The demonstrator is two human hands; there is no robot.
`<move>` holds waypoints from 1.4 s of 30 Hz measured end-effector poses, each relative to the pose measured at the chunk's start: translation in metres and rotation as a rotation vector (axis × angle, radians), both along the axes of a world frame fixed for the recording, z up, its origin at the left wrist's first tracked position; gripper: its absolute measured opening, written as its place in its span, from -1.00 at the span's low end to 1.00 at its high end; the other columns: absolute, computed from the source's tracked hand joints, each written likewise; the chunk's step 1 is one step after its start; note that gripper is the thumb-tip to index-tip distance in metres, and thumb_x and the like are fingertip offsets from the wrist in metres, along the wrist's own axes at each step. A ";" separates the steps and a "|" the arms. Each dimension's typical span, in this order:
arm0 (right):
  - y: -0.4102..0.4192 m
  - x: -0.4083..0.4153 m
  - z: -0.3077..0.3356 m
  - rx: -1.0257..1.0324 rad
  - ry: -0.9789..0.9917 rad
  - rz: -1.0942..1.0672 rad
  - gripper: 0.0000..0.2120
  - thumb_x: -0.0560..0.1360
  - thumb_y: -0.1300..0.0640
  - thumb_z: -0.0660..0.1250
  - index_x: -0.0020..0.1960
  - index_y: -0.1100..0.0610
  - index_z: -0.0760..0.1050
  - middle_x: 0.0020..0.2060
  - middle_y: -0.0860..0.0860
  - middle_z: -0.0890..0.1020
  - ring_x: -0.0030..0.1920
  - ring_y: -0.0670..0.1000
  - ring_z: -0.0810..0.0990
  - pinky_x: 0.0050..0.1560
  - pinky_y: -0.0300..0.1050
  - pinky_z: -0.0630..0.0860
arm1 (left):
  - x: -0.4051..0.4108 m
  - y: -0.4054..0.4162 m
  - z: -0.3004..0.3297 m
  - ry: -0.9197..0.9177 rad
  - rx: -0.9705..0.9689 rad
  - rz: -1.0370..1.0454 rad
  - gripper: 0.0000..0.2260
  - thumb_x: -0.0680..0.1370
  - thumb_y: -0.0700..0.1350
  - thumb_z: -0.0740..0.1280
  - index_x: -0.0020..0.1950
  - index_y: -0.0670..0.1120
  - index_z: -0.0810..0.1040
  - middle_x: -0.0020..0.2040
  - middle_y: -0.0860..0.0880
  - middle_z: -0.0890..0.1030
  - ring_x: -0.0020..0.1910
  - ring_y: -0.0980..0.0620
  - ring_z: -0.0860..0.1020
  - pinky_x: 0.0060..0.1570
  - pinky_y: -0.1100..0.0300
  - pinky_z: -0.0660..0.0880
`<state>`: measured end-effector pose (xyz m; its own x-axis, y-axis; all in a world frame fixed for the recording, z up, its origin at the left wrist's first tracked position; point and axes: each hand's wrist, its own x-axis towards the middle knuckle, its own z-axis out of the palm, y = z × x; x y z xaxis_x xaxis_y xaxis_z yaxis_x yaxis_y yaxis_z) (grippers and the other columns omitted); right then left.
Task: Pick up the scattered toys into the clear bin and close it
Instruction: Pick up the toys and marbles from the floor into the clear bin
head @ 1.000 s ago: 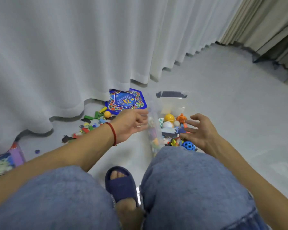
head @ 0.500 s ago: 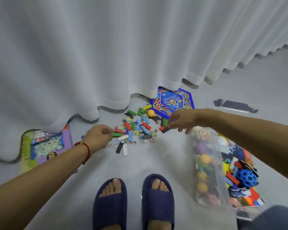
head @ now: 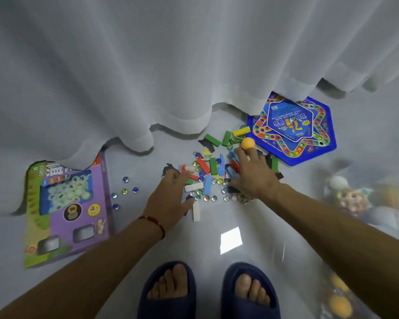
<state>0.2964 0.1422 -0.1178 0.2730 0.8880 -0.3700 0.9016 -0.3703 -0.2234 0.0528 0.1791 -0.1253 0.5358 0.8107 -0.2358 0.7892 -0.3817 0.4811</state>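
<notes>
Left fingers: the left hand [head: 168, 199] lies low over the near edge of the toy pile, fingers [head: 174, 178] bent down among the pieces; whether they have hold of anything I cannot tell.
Right fingers: the right hand [head: 251, 173] is spread flat on the pile, fingers reaching toward the orange ball [head: 248, 143]; I see nothing gripped in it.
Under the hands: coloured blocks [head: 213, 165] and glass marbles [head: 207, 198] are heaped on the floor [head: 217, 247], with a white block [head: 196, 211] at the near edge.
Stragglers: a few marbles lie apart to the left, near the purple toy box [head: 67, 212].
Larger items: the purple toy box and the blue hexagonal game board [head: 293, 130] both lie flat on the floor, partly under the curtain [head: 171, 65].
Clear bin: the clear bin [head: 364, 203] stands at the right edge, blurred, with toys showing through its wall; well apart from the pile.
Done: some toys are in the bin, by the look of it.
Left: the whole pile, the stray marbles, the ball, likely the box and board, then the closing; no lid shows in this view.
Stage: I judge it mid-task, at a gathering scoop.
</notes>
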 end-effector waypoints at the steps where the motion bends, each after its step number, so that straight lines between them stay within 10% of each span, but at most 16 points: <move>1: 0.000 0.000 -0.005 0.007 0.002 0.002 -0.25 0.48 -0.11 0.42 0.53 0.00 0.12 0.44 0.14 0.26 0.36 0.27 0.34 0.27 0.22 0.45 | 0.004 0.001 -0.003 0.023 0.025 -0.014 -0.49 0.46 0.04 0.42 0.37 0.04 0.38 0.23 -0.03 0.32 0.05 0.01 0.46 0.01 0.08 0.56; 10: 0.008 -0.001 -0.016 0.013 -0.062 0.142 -0.28 0.44 -0.22 0.40 0.47 -0.04 0.18 0.36 0.17 0.27 0.30 0.24 0.34 0.13 0.20 0.58 | 0.036 0.024 -0.002 0.249 0.118 -0.129 -0.67 0.56 -0.02 0.32 0.30 0.00 0.39 0.18 -0.05 0.32 0.07 -0.01 0.45 -0.03 0.06 0.58; 25: 0.017 -0.022 -0.021 -0.033 -0.105 0.129 -0.53 0.67 0.21 0.13 0.53 0.28 0.11 0.41 0.39 0.20 0.29 0.36 0.35 0.23 0.16 0.42 | 0.037 0.025 -0.011 0.484 0.314 -0.274 -0.66 0.54 -0.05 0.39 0.27 -0.05 0.41 0.15 -0.07 0.43 0.09 -0.03 0.44 -0.01 0.16 0.56; 31: 0.012 -0.030 -0.030 0.057 -0.194 0.107 -0.42 0.60 0.19 0.31 0.52 0.24 0.12 0.34 0.33 0.32 0.27 0.28 0.39 0.14 0.07 0.54 | 0.038 0.024 -0.012 0.575 0.360 -0.356 -0.56 0.55 -0.04 0.37 0.38 -0.09 0.34 0.27 -0.11 0.40 0.21 -0.07 0.38 0.14 0.17 0.47; 36: 0.013 -0.021 -0.028 0.130 -0.048 0.022 -0.38 0.50 0.29 0.42 0.47 0.14 0.23 0.33 0.23 0.36 0.25 0.22 0.41 0.22 0.08 0.51 | 0.043 0.028 -0.008 0.649 0.400 -0.490 -0.51 0.57 -0.03 0.33 0.45 -0.10 0.27 0.38 -0.15 0.36 0.29 -0.13 0.36 0.29 0.10 0.35; 42: 0.011 0.000 -0.020 0.310 0.395 -0.235 -0.80 0.58 0.24 0.29 0.19 0.09 0.47 0.13 0.08 0.55 0.07 0.10 0.55 0.06 0.04 0.55 | 0.041 0.033 -0.010 0.545 0.318 -0.436 -0.55 0.56 -0.04 0.34 0.41 -0.06 0.33 0.34 -0.08 0.41 0.26 -0.10 0.36 0.27 0.12 0.37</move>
<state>0.2960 0.1536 -0.1380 0.3699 0.9037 -0.2155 0.6283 -0.4143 -0.6585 0.0934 0.2116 -0.1350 0.6974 0.6259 -0.3490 0.6299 -0.7677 -0.1181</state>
